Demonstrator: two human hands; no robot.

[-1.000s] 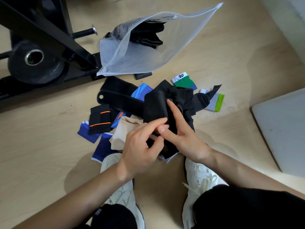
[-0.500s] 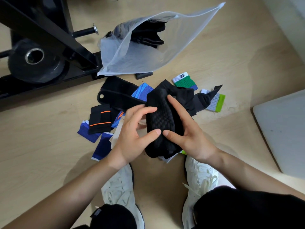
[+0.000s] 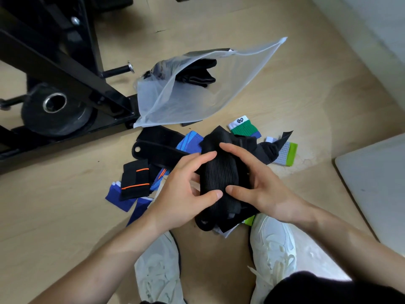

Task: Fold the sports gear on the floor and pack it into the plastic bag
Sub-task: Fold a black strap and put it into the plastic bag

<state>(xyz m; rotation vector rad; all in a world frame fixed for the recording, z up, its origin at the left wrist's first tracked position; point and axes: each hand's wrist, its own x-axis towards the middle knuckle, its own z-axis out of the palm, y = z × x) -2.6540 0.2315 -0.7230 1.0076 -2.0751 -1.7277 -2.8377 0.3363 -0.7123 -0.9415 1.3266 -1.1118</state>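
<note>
Closer together now, left hand and right hand curl round the black ribbed sleeve — fingertips nearly meeting.

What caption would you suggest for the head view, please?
Left hand and right hand grip a black ribbed sleeve near the plastic bag.

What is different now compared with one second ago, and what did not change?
The left hand released its pinch at the near edge and now grips the left side of the black ribbed sleeve. The right hand still holds its right side. The plastic bag stayed in place.
</note>
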